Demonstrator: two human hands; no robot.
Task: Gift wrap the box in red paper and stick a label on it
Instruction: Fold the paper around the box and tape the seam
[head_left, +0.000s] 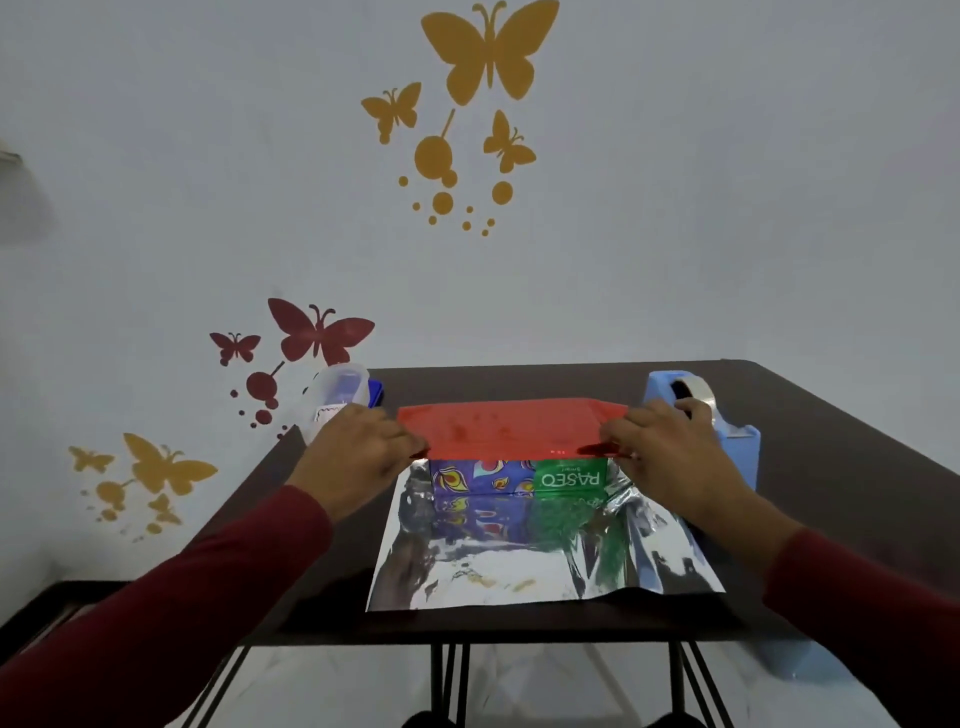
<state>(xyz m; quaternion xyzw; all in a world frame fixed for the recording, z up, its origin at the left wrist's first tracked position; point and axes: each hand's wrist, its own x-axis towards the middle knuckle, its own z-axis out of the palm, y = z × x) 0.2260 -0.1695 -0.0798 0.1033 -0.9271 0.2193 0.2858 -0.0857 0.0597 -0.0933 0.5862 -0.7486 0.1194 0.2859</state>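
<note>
The word "PASEO" reads upside down in white on the green end of the printed cardboard tissue box (519, 480); a smaller word beneath it is too small to make out, and the rest of that near side is blue with orange and red swirls. The one box stands on the dark brown desk (810, 447), near its far middle, on a sheet of wrapping paper, red outside and silver inside (498, 428). The red face is folded over the box top, while the silver face lies flat toward the near edge and mirrors the box print.

Two hands in dark red sleeves work the fold. The left hand (358, 457) pinches the paper's left edge at the box corner, its fingers curled down over it. The right hand (657, 449) pinches the right edge likewise.

One light blue plastic tape dispenser with a clear tape roll (727, 426) stands behind the right hand, partly hidden by it. One clear plastic container (337, 395) sits at the far left corner; its contents are blurred, and the left hand covers its base.
</note>
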